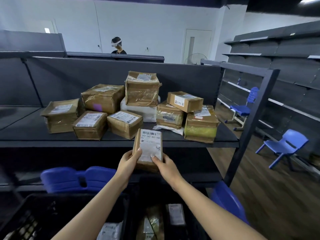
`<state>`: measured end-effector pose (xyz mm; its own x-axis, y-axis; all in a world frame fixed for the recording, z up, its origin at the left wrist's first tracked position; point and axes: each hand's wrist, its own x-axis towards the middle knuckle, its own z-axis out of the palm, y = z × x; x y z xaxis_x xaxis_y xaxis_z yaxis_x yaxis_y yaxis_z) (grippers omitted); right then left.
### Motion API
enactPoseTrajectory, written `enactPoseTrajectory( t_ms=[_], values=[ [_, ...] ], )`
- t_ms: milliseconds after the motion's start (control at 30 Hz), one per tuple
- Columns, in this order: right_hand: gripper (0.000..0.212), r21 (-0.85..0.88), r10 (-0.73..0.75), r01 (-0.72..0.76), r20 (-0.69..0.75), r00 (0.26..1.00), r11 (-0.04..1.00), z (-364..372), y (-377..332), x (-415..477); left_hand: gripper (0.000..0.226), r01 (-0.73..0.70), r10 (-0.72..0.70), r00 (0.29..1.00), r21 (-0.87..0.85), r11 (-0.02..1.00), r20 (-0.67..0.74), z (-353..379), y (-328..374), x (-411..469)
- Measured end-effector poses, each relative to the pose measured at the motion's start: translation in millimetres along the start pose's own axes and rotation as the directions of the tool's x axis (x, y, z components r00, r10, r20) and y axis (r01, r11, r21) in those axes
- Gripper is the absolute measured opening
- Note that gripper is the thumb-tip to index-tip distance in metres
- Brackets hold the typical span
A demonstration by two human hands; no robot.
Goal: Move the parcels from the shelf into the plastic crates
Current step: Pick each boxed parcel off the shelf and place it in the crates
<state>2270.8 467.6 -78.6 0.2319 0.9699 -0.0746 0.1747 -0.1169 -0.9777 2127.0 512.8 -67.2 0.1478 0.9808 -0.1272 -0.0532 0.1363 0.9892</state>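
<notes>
I hold a small brown cardboard parcel (149, 144) with a white barcode label, in front of the dark shelf's (190, 143) front edge. My left hand (129, 161) grips its lower left corner, thumb on the label. My right hand (164, 164) grips its lower right corner the same way. Several taped cardboard parcels (124, 122) and a white soft package (147, 111) stand on the shelf behind it. Below my arms are two black plastic crates: the left crate (57, 210) and the right crate (136, 196), which holds parcels (176, 213).
Blue plastic chairs (285, 146) stand on the wooden floor at the right, beside empty dark shelving (280, 54). Blue chair backs (76, 178) show under the shelf near the crates. A person wearing a headset (117, 45) stands behind the shelf's back panel.
</notes>
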Motion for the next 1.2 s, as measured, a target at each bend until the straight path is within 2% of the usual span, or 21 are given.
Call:
enactPoseTrajectory(
  t_ms=[33, 133, 233, 300, 467, 733, 867, 1067, 1200],
  values=[
    [0.039, 0.002, -0.016, 0.016, -0.004, 1.0, 1.0, 3, 0, -5, 0.036, -0.023, 0.024, 0.999, 0.025, 0.999, -0.031, -2, -1, -6],
    [0.04, -0.019, -0.067, 0.067, -0.018, 0.998, 0.998, 7, 4, -16, 0.065, -0.077, 0.086, 0.994, 0.111, 0.991, -0.071, -10, -10, -21],
    [0.041, -0.021, -0.112, 0.112, -0.023, 0.993, 0.994, 8, 7, -28, 0.047, -0.119, 0.132, 0.99, 0.199, 0.973, -0.055, -13, -13, -37],
    [0.038, 0.0, -0.132, 0.132, -0.038, 0.991, 0.991, 7, 6, -34, 0.043, -0.148, 0.164, 0.984, 0.209, 0.967, -0.062, -13, -16, -43],
    [0.054, -0.011, -0.135, 0.134, -0.072, 0.988, 0.991, 8, 8, -44, 0.049, -0.151, 0.173, 0.978, 0.181, 0.972, -0.116, -14, -22, -56],
    [0.049, -0.06, -0.202, 0.197, -0.105, 0.974, 0.979, 34, 7, -55, 0.052, -0.205, 0.248, 0.963, 0.315, 0.927, -0.105, -40, -20, -61],
    [0.057, -0.043, -0.195, 0.192, -0.126, 0.973, 0.981, 56, 6, -50, 0.05, -0.227, 0.268, 0.958, 0.303, 0.926, -0.1, -60, -18, -58],
    [0.052, -0.063, -0.189, 0.181, -0.165, 0.968, 0.981, 104, 2, -48, 0.041, -0.262, 0.294, 0.954, 0.324, 0.909, -0.052, -102, -18, -53],
    [0.043, -0.124, -0.185, 0.164, -0.187, 0.965, 0.979, 151, 5, -47, 0.04, -0.217, 0.253, 0.966, 0.375, 0.901, -0.05, -145, -28, -45]
  ],
)
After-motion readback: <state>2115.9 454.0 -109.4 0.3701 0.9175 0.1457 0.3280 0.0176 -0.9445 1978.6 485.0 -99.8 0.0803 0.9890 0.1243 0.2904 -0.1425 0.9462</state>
